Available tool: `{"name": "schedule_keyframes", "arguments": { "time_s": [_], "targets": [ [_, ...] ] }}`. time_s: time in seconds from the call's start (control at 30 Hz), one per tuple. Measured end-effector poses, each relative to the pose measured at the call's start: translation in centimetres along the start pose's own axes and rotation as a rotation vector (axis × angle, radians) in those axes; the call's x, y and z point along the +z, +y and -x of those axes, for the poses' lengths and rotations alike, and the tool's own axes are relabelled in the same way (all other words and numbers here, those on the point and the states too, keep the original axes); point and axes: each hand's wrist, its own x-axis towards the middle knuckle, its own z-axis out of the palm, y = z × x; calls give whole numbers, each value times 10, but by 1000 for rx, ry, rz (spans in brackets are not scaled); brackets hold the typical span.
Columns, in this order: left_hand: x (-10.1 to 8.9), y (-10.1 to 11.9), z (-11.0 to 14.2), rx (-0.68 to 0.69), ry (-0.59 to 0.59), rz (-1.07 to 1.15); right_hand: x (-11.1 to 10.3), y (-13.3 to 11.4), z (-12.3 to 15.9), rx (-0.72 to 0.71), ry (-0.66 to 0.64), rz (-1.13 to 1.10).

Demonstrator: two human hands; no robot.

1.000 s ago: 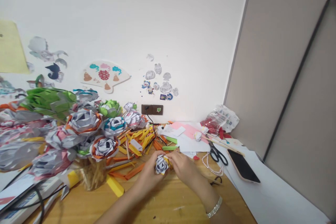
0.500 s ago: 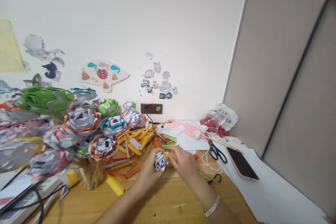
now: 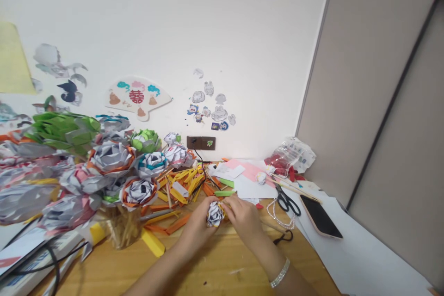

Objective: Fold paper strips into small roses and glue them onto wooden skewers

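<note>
A small paper flower (image 3: 215,214), white with dark edges and yellow bits at its rim, is between my two hands above the wooden table. My left hand (image 3: 198,223) is closed around its left side. At its right edge, my right hand (image 3: 243,218) pinches the yellow paper, with fingertips partly hidden behind the flower. Folded yellow and orange paper strips (image 3: 189,180) lie in a heap behind my hands. To the left, a large bunch of paper flowers (image 3: 111,157) stands in a clear container (image 3: 121,231).
On the right are black scissors (image 3: 287,200), a bead string (image 3: 277,215), a phone (image 3: 321,216) and white paper sheets (image 3: 360,249). A plastic bag (image 3: 294,155) sits by the wall. Cables (image 3: 52,263) cross a white box at the left front.
The flower has turned slightly in my hands, and less yellow paper shows by my right fingers. My right hand has shifted a little. The view has moved slightly.
</note>
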Motion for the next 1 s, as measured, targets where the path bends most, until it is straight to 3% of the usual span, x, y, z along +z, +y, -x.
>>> {"name": "schedule_keyframes", "arguments": {
  "time_s": [1.0],
  "targets": [
    [0,0,1,-8,-17,-2,6,2,5,-31,-97,72]
  ]
}}
